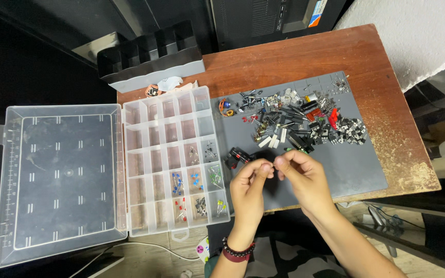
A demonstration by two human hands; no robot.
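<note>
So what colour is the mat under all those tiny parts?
The mat is dark grey, lying on a reddish-brown wooden table. The head view shows it.

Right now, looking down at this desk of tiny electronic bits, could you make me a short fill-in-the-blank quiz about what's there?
1. The clear organizer box lies with its lid swung ____.
2. The loose pile of components lies on a ____ mat.
3. The left hand and right hand meet at the ____, pinching something too small to identify.
4. The beaded bracelet sits on the ____ wrist.

Missing words: open; grey; fingertips; left
</note>
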